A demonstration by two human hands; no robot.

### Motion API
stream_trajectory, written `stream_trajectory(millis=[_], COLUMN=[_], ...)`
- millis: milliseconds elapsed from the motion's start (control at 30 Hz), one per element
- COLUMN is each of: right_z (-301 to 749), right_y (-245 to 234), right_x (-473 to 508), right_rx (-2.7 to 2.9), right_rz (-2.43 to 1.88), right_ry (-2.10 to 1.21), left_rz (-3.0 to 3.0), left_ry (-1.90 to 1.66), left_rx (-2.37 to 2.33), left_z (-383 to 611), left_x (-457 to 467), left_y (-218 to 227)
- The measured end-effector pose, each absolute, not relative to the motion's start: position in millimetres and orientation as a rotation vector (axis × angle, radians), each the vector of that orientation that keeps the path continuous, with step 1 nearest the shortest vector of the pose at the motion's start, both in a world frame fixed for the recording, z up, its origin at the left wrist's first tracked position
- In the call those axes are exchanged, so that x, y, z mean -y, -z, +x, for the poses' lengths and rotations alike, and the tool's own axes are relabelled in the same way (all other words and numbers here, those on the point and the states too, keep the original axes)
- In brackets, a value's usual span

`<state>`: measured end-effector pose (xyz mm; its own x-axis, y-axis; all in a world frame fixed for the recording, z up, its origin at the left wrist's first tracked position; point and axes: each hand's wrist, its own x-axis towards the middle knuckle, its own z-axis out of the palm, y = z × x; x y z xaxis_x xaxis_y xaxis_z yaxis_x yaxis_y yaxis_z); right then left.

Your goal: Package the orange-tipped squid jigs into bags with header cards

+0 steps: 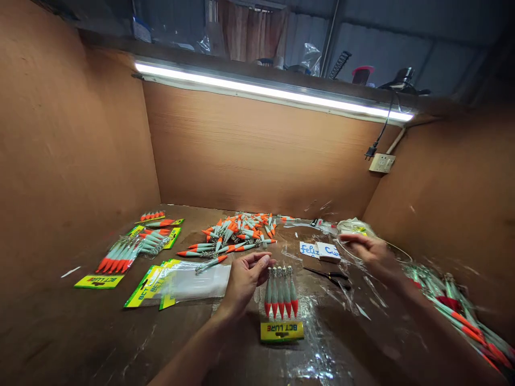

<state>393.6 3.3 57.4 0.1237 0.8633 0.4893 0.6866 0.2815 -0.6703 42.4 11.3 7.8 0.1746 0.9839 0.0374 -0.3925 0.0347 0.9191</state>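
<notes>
In front of me lies a clear pack of squid-jig lures (pixel 280 294), a row of several grey bodies with orange tips, with its yellow BCT LURE header card (pixel 282 329) towards me. My left hand (pixel 246 277) pinches the pack's far left corner, by the lures' metal hooks. Raised to the right, my right hand (pixel 368 251) has its fingertips pressed together; whatever they hold is too small to make out. Black pliers (pixel 330 274) lie between the hands, just beyond the pack. A small white box with blue writing (pixel 328 252) stands behind the pliers.
Loose lures (pixel 241 231) are heaped at the back. Flat bags with yellow headers (pixel 193 281) lie to the left, beside filled packs (pixel 118 254). More lures (pixel 462 316) are piled at right. A plastic bag (pixel 356 226) sits behind my right hand. Plastic scraps litter the table.
</notes>
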Motion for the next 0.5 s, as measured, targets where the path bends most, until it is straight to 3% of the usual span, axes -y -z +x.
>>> stream_trajectory(millis=[100, 167, 500], right_z=[327, 293, 267], right_y=[-39, -28, 9], right_x=[-4, -6, -29], right_rx=[1.852, 1.863, 1.639], right_rz=[-1.238, -1.147, -1.071], right_ry=[-0.924, -1.141, -1.455], left_rz=[1.007, 1.032, 1.332], left_ry=[-1.18, -1.156, -0.909], left_rx=[-0.776, -0.8, -0.963], left_z=[46, 46, 32], left_x=[-11, -12, -27], left_y=[0, 5, 9])
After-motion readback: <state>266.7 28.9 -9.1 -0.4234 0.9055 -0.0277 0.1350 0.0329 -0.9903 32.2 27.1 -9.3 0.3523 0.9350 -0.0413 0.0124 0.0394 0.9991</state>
